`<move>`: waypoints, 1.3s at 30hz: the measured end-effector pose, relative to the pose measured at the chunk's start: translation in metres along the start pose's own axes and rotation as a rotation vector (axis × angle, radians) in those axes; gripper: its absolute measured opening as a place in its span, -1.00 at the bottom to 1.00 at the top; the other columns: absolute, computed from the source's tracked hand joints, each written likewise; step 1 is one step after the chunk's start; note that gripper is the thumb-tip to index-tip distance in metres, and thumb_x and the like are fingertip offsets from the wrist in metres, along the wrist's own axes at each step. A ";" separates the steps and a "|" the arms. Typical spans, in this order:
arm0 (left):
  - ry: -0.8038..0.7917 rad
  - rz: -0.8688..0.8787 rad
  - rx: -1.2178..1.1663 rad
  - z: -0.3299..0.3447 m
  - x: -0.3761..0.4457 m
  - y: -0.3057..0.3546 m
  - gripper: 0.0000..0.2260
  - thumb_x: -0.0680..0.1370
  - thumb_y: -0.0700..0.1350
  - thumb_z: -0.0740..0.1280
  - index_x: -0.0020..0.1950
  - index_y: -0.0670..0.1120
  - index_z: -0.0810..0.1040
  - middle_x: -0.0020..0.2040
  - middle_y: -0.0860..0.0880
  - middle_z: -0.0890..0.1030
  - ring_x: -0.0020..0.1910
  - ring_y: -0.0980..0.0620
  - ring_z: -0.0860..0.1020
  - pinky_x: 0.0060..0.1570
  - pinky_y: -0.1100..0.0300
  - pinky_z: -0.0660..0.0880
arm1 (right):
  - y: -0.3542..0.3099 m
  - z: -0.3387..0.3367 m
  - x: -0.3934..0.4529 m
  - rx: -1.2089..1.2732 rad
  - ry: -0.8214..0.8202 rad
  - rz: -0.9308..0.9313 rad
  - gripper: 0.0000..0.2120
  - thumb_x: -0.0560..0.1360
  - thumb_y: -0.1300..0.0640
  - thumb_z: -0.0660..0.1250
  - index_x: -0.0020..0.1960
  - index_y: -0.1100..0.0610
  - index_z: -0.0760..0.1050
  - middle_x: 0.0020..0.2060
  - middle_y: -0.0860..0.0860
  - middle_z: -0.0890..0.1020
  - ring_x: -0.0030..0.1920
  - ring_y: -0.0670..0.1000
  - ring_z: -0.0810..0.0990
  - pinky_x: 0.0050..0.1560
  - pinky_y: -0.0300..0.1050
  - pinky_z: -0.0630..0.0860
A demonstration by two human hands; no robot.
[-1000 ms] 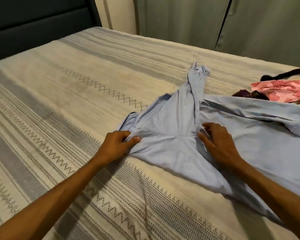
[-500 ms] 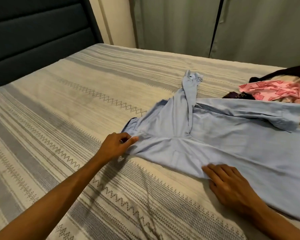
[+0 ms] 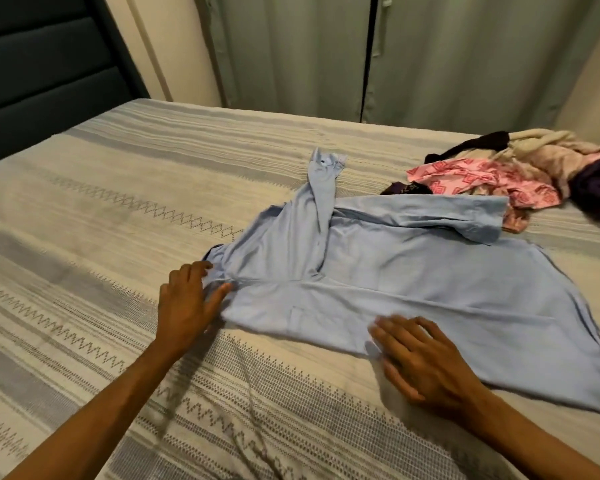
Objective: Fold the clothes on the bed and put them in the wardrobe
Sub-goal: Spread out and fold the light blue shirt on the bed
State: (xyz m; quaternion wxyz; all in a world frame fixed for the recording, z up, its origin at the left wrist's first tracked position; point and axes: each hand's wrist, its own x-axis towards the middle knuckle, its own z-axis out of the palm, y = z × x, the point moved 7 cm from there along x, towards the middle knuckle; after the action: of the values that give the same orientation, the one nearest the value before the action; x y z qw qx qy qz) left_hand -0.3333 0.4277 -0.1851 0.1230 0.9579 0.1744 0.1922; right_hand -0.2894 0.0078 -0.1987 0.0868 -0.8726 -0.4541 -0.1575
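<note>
The bed (image 3: 118, 209) wore a striped, zigzag-patterned cover, with a dark headboard (image 3: 49, 71) at its left end and grey-green wardrobe doors (image 3: 326, 53) just beyond its far edge. A light blue shirt (image 3: 413, 285) lay spread near the bed's near edge, toward the right, one sleeve folded across its upper part and the other pointing at the far edge; its right hem ran to the frame's edge. The collar end was bunched, so what lay under it could not be made out. The left hand (image 3: 184, 303) rested on that bunched end, fingers spread and fairly straight, thumb on the cloth. The right hand (image 3: 420, 358) lay flat on the shirt's near edge, fingers apart, slightly blurred. A pile (image 3: 520, 174) of pink, cream and dark clothes sat by the bed's far right corner, partly cut off, one piece touching the folded sleeve. Bare cover stretched from the shirt to the headboard.
</note>
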 end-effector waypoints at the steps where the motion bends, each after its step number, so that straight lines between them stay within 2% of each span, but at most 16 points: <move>1: 0.038 0.079 0.000 -0.004 -0.002 0.025 -0.55 0.61 0.28 0.33 0.35 0.02 0.49 0.23 -0.03 0.58 0.14 -0.09 0.53 0.08 -0.07 0.48 | 0.015 -0.004 -0.005 0.045 -0.005 0.127 -0.49 0.66 -0.11 0.12 0.53 0.04 0.45 0.51 0.04 0.47 0.51 0.10 0.42 0.42 0.08 0.36; 3: 0.009 0.302 -0.087 0.002 -0.009 0.089 -0.59 0.67 0.22 0.22 0.43 0.03 0.48 0.35 -0.03 0.54 0.25 -0.08 0.52 0.16 -0.05 0.48 | 0.050 -0.006 -0.022 0.093 -0.061 0.373 -0.42 0.68 -0.16 0.01 0.67 -0.03 0.16 0.65 -0.05 0.17 0.65 0.02 0.11 0.56 0.07 0.17; 6: -0.284 0.590 -0.120 0.058 -0.029 0.182 -0.53 0.74 0.22 0.01 0.59 0.09 0.35 0.60 0.02 0.36 0.57 0.00 0.31 0.49 -0.05 0.32 | 0.094 0.017 -0.059 0.078 -0.296 0.537 -0.34 0.63 -0.35 -0.30 0.68 -0.16 -0.21 0.66 -0.18 -0.19 0.66 -0.04 -0.22 0.64 0.12 -0.12; 7: -0.391 0.640 -0.105 0.081 -0.037 0.208 -0.47 0.73 0.25 -0.08 0.64 0.11 0.28 0.66 0.01 0.25 0.64 -0.03 0.19 0.56 -0.08 0.22 | 0.106 0.022 -0.076 0.066 -0.349 0.576 -0.31 0.59 -0.40 -0.42 0.66 -0.19 -0.28 0.63 -0.22 -0.26 0.65 -0.05 -0.27 0.64 0.13 -0.19; 9: -0.569 0.576 -0.051 0.122 -0.048 0.237 -0.32 0.61 0.41 -0.28 0.68 0.21 0.08 0.71 0.05 0.03 0.69 -0.03 -0.03 0.62 -0.12 0.03 | 0.131 0.020 -0.104 0.060 -0.373 0.690 -0.26 0.50 -0.44 -0.54 0.63 -0.19 -0.37 0.60 -0.24 -0.33 0.63 -0.06 -0.36 0.63 0.13 -0.26; 12: -0.485 0.426 -0.011 0.145 -0.045 0.244 -0.19 0.48 0.51 -0.42 0.67 0.30 0.02 0.70 0.10 -0.04 0.69 -0.03 -0.12 0.63 -0.12 -0.08 | 0.167 0.004 -0.149 0.001 -0.362 0.875 -0.19 0.44 -0.44 -0.62 0.62 -0.15 -0.39 0.62 -0.16 -0.30 0.61 -0.06 -0.34 0.62 0.12 -0.27; 17: -0.417 0.359 0.024 0.141 -0.033 0.227 -0.20 0.50 0.53 -0.35 0.67 0.26 0.05 0.70 0.11 -0.06 0.69 -0.03 -0.11 0.62 -0.14 -0.08 | 0.200 -0.013 -0.195 -0.005 -0.385 0.951 -0.26 0.53 -0.38 -0.48 0.65 -0.12 -0.36 0.65 -0.15 -0.25 0.64 -0.03 -0.31 0.61 0.26 -0.23; 20: -0.286 0.336 0.059 0.123 -0.029 0.209 -0.29 0.60 0.45 -0.21 0.69 0.17 0.08 0.71 0.03 -0.03 0.69 -0.07 -0.07 0.60 -0.20 -0.01 | 0.203 -0.024 -0.186 -0.023 -0.343 1.022 -0.22 0.54 -0.37 -0.45 0.67 -0.03 -0.33 0.66 -0.08 -0.28 0.63 0.00 -0.36 0.59 0.34 -0.24; 22: -0.254 0.371 0.070 0.115 -0.033 0.220 -0.36 0.67 0.34 -0.12 0.71 0.12 -0.04 0.72 -0.01 -0.13 0.69 -0.06 -0.16 0.62 -0.17 -0.11 | 0.186 -0.034 -0.152 -0.053 -0.201 0.966 -0.25 0.61 -0.31 -0.33 0.68 0.07 -0.29 0.66 0.02 -0.28 0.65 0.06 -0.32 0.59 0.35 -0.25; 25: -0.238 0.514 -0.022 0.115 -0.054 0.295 -0.39 0.70 0.19 -0.02 0.71 0.08 -0.13 0.71 0.01 -0.21 0.68 -0.02 -0.24 0.61 -0.06 -0.24 | 0.120 -0.033 -0.063 0.031 -0.052 0.685 -0.35 0.71 -0.17 -0.14 0.69 0.06 -0.24 0.67 0.00 -0.24 0.66 0.06 -0.27 0.61 0.22 -0.30; 28: -0.412 0.553 -0.086 0.147 -0.083 0.338 -0.37 0.64 0.18 -0.13 0.69 0.04 -0.10 0.68 0.05 -0.18 0.69 -0.03 -0.14 0.62 -0.02 -0.22 | 0.067 0.014 -0.018 0.165 -0.187 0.603 -0.37 0.64 -0.23 -0.36 0.67 -0.07 -0.25 0.64 -0.12 -0.26 0.66 -0.01 -0.27 0.62 0.15 -0.28; 30: -0.454 0.531 -0.036 0.160 -0.088 0.324 -0.39 0.64 0.21 -0.10 0.70 0.09 0.02 0.69 0.09 -0.07 0.69 -0.02 -0.06 0.62 -0.06 -0.11 | 0.070 0.037 -0.034 0.142 -0.294 0.630 -0.28 0.60 -0.31 -0.45 0.69 -0.07 -0.14 0.65 -0.12 -0.15 0.67 0.01 -0.14 0.63 0.17 -0.20; 32: -0.419 0.496 -0.010 0.158 -0.075 0.295 -0.48 0.70 0.21 -0.04 0.68 0.19 0.12 0.69 0.11 0.08 0.68 0.02 0.03 0.61 -0.06 -0.01 | 0.104 0.034 -0.070 0.082 -0.309 0.673 -0.28 0.63 -0.31 -0.40 0.69 -0.06 0.00 0.67 -0.08 0.01 0.67 0.06 0.00 0.63 0.23 -0.11; 33: -0.386 0.475 0.003 0.153 -0.066 0.279 -0.49 0.71 0.21 -0.04 0.67 0.22 0.14 0.69 0.12 0.12 0.67 0.02 0.07 0.60 -0.06 0.03 | 0.128 0.029 -0.095 0.058 -0.307 0.715 -0.29 0.63 -0.32 -0.39 0.69 -0.08 0.00 0.67 -0.07 0.02 0.67 0.08 0.01 0.62 0.25 -0.10; 36: -0.365 0.326 0.083 0.134 -0.031 0.198 -0.46 0.68 0.32 -0.11 0.67 0.29 0.02 0.70 0.14 0.01 0.69 0.02 -0.02 0.62 -0.09 -0.04 | 0.199 0.003 -0.167 0.004 -0.374 0.859 -0.28 0.57 -0.38 -0.47 0.68 -0.14 -0.25 0.68 -0.08 -0.13 0.67 0.04 -0.15 0.62 0.28 -0.12; 39: -0.354 0.173 0.122 0.107 -0.007 0.105 -0.35 0.60 0.47 -0.21 0.67 0.30 -0.05 0.69 0.15 -0.10 0.69 0.02 -0.14 0.63 -0.06 -0.22 | 0.229 -0.008 -0.191 -0.023 -0.511 0.857 -0.27 0.49 -0.40 -0.54 0.62 -0.18 -0.44 0.64 -0.12 -0.31 0.64 0.00 -0.32 0.60 0.34 -0.19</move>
State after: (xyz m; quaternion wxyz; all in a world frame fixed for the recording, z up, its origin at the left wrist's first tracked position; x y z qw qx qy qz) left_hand -0.2654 0.3119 -0.2514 0.0766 0.9938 0.0786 0.0199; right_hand -0.2062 -0.2721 -0.2606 0.0200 -0.9924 -0.0596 0.1060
